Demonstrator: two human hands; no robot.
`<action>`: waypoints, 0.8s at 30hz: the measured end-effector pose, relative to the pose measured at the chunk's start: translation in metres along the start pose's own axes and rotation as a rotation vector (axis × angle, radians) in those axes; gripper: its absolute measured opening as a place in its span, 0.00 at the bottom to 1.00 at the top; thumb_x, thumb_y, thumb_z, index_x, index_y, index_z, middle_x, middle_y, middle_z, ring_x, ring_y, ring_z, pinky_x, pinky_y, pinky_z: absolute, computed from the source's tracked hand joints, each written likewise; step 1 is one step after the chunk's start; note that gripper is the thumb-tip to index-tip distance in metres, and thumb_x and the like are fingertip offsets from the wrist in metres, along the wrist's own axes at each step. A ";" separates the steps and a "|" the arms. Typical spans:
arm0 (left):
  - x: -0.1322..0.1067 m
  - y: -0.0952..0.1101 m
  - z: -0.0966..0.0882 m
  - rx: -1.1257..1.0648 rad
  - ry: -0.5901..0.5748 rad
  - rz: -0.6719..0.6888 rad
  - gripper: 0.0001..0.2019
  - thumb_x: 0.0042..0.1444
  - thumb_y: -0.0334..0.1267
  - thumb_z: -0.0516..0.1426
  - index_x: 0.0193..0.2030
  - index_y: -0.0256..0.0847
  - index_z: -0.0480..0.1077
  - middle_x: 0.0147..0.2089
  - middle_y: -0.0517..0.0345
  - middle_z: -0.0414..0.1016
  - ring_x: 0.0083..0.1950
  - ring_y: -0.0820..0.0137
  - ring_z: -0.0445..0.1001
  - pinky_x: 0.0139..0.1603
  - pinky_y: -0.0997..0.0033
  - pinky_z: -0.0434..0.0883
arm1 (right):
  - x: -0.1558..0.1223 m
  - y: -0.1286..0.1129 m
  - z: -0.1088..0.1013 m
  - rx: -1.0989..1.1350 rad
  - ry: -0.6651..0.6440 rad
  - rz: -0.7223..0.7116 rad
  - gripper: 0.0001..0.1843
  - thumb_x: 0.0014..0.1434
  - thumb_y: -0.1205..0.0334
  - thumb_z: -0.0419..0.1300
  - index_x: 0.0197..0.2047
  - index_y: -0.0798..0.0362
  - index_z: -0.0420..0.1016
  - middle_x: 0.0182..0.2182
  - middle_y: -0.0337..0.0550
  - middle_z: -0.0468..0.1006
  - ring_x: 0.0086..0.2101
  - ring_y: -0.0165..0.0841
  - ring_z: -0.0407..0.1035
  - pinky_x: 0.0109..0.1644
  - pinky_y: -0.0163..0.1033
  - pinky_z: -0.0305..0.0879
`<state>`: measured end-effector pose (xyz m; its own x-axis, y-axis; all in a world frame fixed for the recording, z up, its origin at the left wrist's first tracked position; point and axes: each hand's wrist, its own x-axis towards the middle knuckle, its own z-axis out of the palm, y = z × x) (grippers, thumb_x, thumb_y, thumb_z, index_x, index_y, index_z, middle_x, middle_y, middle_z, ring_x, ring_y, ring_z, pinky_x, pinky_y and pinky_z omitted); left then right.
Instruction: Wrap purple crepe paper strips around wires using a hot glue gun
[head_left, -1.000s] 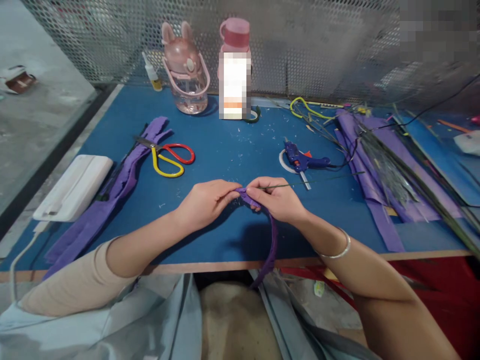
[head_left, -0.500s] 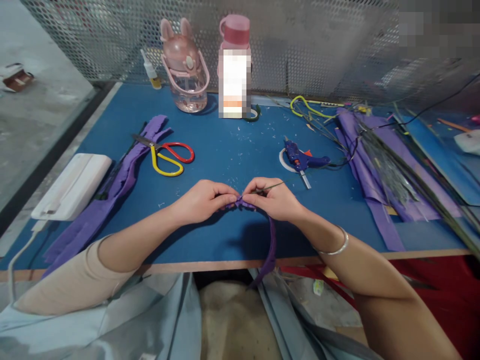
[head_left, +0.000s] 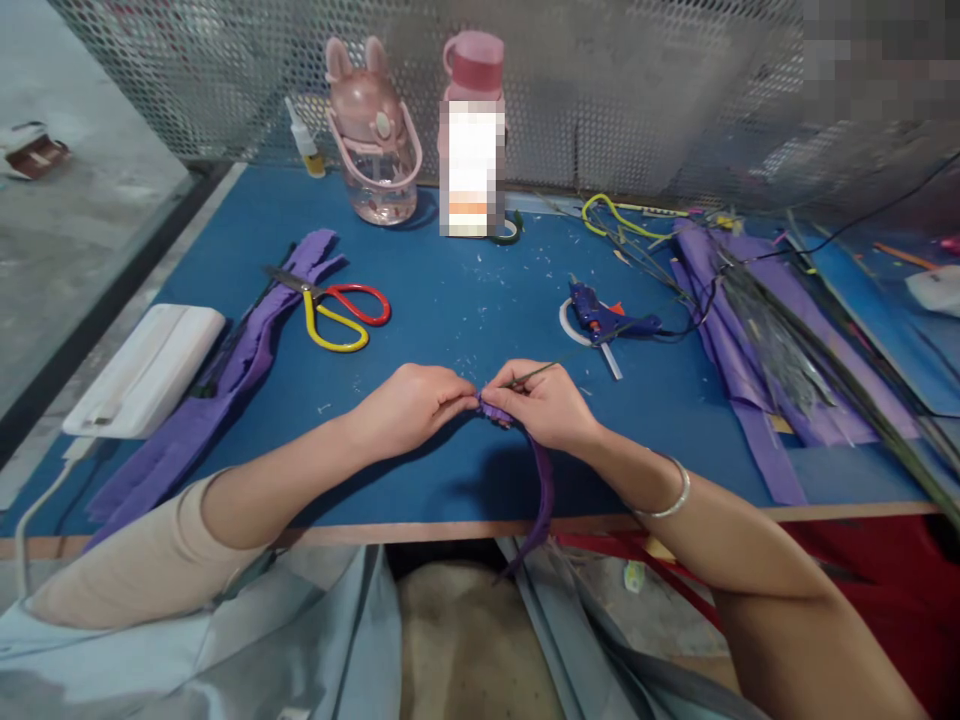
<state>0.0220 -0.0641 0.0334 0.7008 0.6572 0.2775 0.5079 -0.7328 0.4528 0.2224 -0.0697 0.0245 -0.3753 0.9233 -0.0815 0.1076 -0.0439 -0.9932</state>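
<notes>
My left hand (head_left: 409, 405) and my right hand (head_left: 544, 405) meet over the middle of the blue table (head_left: 465, 300). Both pinch the rolled end of a purple fabric strip (head_left: 541, 490), whose tail hangs down past the table's front edge toward my lap. A thin green wire stem (head_left: 536, 373) sticks out of the roll to the upper right, held in my right fingers. A silver bangle (head_left: 675, 495) sits on my right wrist.
Red-and-yellow scissors (head_left: 341, 310) lie on purple strips (head_left: 225, 385) at the left, beside a white box (head_left: 142, 370). A blue glue gun (head_left: 607, 320) lies right of centre. More purple strips and wire stems (head_left: 757, 330) fill the right. Two pink bottles (head_left: 375, 140) stand by the mesh wall.
My fingers have worked along the roll, and the hands have drawn closer together. The wire stem now shows shorter and tilts upward more than a second ago.
</notes>
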 end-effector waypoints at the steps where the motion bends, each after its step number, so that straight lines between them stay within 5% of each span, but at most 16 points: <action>1: 0.000 0.001 -0.001 -0.008 0.001 -0.002 0.11 0.65 0.38 0.53 0.37 0.38 0.76 0.32 0.59 0.79 0.32 0.73 0.75 0.34 0.76 0.66 | -0.001 0.000 0.000 -0.001 -0.002 -0.006 0.17 0.51 0.50 0.67 0.26 0.56 0.72 0.17 0.36 0.71 0.19 0.24 0.63 0.22 0.32 0.59; 5: 0.002 0.003 -0.003 -0.041 -0.020 -0.041 0.12 0.64 0.37 0.53 0.35 0.37 0.76 0.31 0.58 0.79 0.33 0.72 0.75 0.35 0.75 0.66 | 0.000 0.000 0.001 0.013 -0.012 0.005 0.17 0.51 0.51 0.67 0.26 0.56 0.72 0.17 0.36 0.72 0.19 0.24 0.63 0.22 0.32 0.60; 9: 0.007 -0.006 -0.005 -0.171 -0.037 -0.257 0.14 0.65 0.41 0.51 0.40 0.39 0.77 0.32 0.59 0.80 0.32 0.72 0.75 0.36 0.74 0.68 | 0.006 0.001 -0.002 0.038 -0.001 0.068 0.15 0.52 0.52 0.66 0.31 0.55 0.70 0.19 0.36 0.74 0.20 0.25 0.66 0.25 0.33 0.64; 14: 0.007 -0.024 0.000 -0.261 0.212 -0.493 0.22 0.68 0.47 0.43 0.56 0.36 0.70 0.47 0.51 0.80 0.43 0.69 0.78 0.47 0.69 0.71 | 0.009 0.000 -0.008 0.052 0.006 0.158 0.22 0.52 0.48 0.65 0.40 0.50 0.61 0.21 0.35 0.76 0.22 0.30 0.71 0.29 0.36 0.68; 16: 0.006 -0.026 0.002 -0.192 0.292 -0.484 0.22 0.68 0.45 0.45 0.58 0.35 0.69 0.48 0.49 0.79 0.46 0.67 0.77 0.50 0.67 0.71 | 0.007 -0.007 -0.013 -0.094 -0.029 0.157 0.22 0.54 0.43 0.63 0.39 0.50 0.61 0.20 0.34 0.74 0.22 0.30 0.68 0.27 0.35 0.64; 20: 0.004 -0.025 0.005 -0.074 0.336 -0.390 0.16 0.63 0.32 0.46 0.49 0.36 0.73 0.41 0.53 0.78 0.42 0.69 0.75 0.47 0.68 0.71 | -0.003 -0.031 -0.033 -0.741 -0.031 0.064 0.26 0.56 0.37 0.58 0.23 0.51 0.66 0.17 0.36 0.66 0.19 0.27 0.58 0.22 0.35 0.48; 22: 0.003 -0.023 0.005 -0.045 0.352 -0.329 0.15 0.57 0.25 0.46 0.36 0.37 0.73 0.34 0.56 0.76 0.37 0.71 0.73 0.42 0.70 0.70 | -0.012 -0.041 -0.048 -0.922 -0.178 0.076 0.30 0.55 0.36 0.59 0.16 0.52 0.66 0.14 0.37 0.64 0.17 0.26 0.55 0.21 0.36 0.43; 24: 0.002 -0.019 0.005 -0.046 0.373 -0.286 0.14 0.52 0.23 0.46 0.28 0.38 0.70 0.29 0.57 0.74 0.33 0.72 0.71 0.39 0.72 0.69 | -0.028 -0.047 -0.066 -0.877 -0.479 0.106 0.28 0.52 0.36 0.62 0.17 0.52 0.72 0.13 0.36 0.66 0.15 0.25 0.56 0.19 0.35 0.44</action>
<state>0.0165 -0.0498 0.0212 0.3036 0.8562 0.4180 0.6257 -0.5100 0.5902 0.2888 -0.0681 0.0793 -0.6343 0.6718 -0.3825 0.7299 0.3574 -0.5827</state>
